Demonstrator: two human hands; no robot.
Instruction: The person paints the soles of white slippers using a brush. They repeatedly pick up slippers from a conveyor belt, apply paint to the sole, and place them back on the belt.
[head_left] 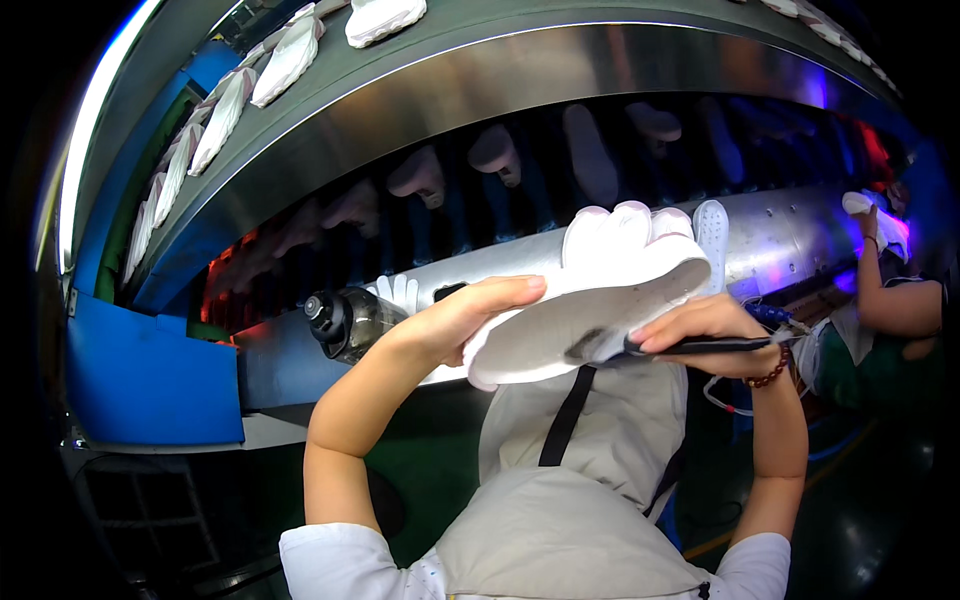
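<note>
My left hand (pixel 468 318) is closed on one end of a white shoe sole (pixel 535 345), thumb on its rim. The sole is tilted so that its hollow inner side faces me. In my right hand (pixel 708 318) is a brush (pixel 715 346) with a dark handle, held between thumb and fingers. Its bristle end lies against the inner face of the sole and is somewhat blurred. Just behind the held sole stand several more white soles (pixel 630 232), partly hidden by it. One upright sole (pixel 712 235) leans to their right.
A dark bottle (pixel 345 325) with a black lid stands left on the metal ledge (pixel 770 240). Shoe parts hang in the dark rack (pixel 590 150) behind. White shoe pieces (pixel 290 65) lie on the green conveyor (pixel 480 30) above. A co-worker's arm (pixel 890 285) is at right, holding something white.
</note>
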